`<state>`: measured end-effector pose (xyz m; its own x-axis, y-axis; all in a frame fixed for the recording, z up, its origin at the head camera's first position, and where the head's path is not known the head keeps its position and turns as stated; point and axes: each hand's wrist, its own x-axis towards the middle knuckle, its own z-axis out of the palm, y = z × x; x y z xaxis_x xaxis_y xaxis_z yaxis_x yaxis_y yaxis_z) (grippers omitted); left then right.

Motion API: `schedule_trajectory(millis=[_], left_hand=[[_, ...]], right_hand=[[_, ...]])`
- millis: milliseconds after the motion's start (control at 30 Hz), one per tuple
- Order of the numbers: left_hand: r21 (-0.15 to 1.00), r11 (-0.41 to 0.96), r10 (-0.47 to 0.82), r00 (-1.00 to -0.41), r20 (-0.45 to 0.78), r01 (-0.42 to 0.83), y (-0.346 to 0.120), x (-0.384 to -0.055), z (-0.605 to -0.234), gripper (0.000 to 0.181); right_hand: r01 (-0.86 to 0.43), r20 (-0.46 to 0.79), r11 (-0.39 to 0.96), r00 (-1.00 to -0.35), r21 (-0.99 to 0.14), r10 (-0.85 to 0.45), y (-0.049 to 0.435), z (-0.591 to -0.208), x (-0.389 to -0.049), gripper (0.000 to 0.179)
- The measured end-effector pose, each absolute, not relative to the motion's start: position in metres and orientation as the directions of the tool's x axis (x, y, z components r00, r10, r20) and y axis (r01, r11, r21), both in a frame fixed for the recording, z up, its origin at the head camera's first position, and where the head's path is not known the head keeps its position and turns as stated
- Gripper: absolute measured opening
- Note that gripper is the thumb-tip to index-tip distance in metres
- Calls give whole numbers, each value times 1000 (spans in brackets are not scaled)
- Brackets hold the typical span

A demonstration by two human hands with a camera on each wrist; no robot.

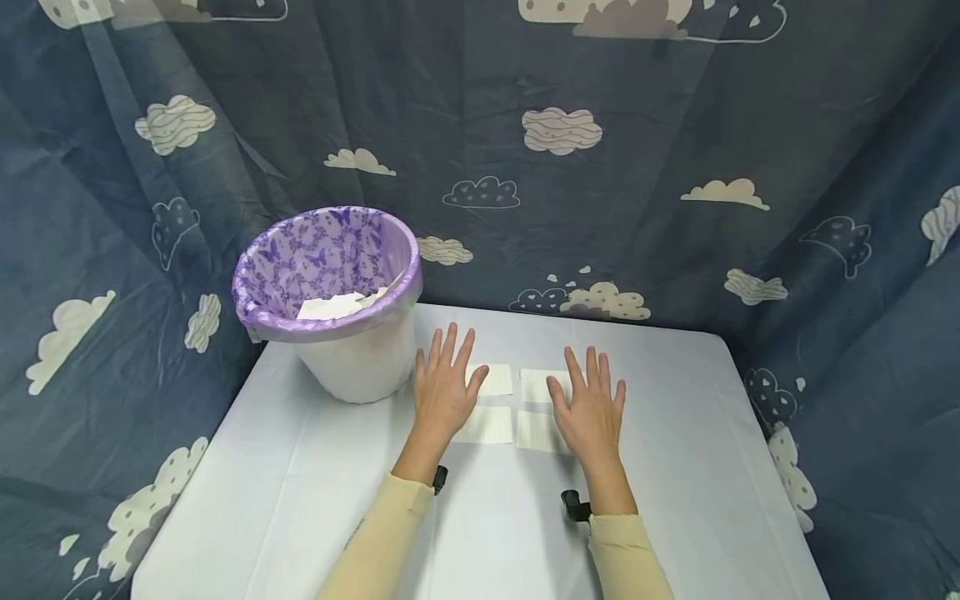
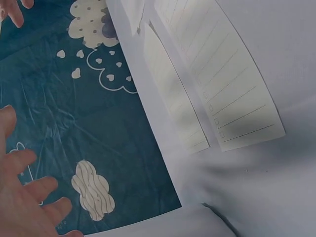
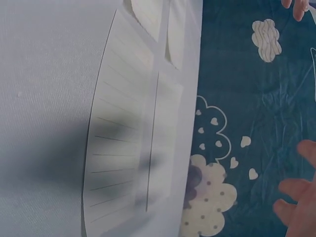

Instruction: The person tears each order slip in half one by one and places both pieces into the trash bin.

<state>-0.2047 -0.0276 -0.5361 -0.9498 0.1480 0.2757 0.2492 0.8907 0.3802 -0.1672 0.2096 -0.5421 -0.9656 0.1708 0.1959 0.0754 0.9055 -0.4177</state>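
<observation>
Beneath and between the left hand (image 1: 445,393) and right hand (image 1: 589,412) (both outspread, empty), four lined slips (image 1: 489,426) form a grid; arranging seems done, and lifting one would need a pinch.

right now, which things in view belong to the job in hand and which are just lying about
Likely the job:
four lined paper slips, nearest the left hand and right hand
butterfly-patterned bin liner in the white bin, probably, since white paper lies inside

Likely just surroundings:
cloud-print curtain
white table
</observation>
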Motion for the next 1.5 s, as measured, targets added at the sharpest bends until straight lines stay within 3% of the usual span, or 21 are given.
schedule_trajectory(millis=[233,500,867,1500], left_hand=[[389,880,161,-942,295,272,-31,-203,-533,65],[352,899,158,-943,294,260,-32,-192,-537,67],[358,902,122,-938,324,241,-30,-188,-552,64],[510,833,93,-964,249,212,-41,-184,-567,54]], right_hand=[[35,216,897,-966,-441,143,203,-541,-169,69],[-109,294,845,-954,-523,58,192,-541,-167,64],[-170,327,776,-944,-607,48,178,-554,-167,59],[-186,277,762,-961,-621,-8,148,-571,-165,50]])
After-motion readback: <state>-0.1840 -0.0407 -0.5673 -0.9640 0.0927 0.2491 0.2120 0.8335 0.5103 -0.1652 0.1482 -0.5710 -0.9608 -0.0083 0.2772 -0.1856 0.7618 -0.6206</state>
